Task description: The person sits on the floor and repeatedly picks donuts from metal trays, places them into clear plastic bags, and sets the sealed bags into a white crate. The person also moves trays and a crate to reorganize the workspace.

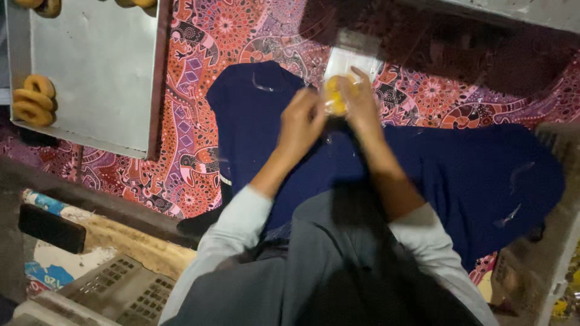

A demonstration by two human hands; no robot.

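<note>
A clear plastic bag [345, 66] is sitting up top, centre-right, pinched between the left hand [300, 124] and the right hand [360, 99]; it is showing a pale, whitish upper part and a yellow-orange ring inside. Down at the lower left, a flat black phone-like slab [51, 228] is lying dark, and beside it a torn blue-and-white printed wrapper [43, 274] is peeking out.

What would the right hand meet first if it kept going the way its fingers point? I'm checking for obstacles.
Probably the clear plastic bag just beyond the right hand, which holds a yellow ring-shaped pastry; past it lies patterned red cloth. Depth is unclear.
</note>
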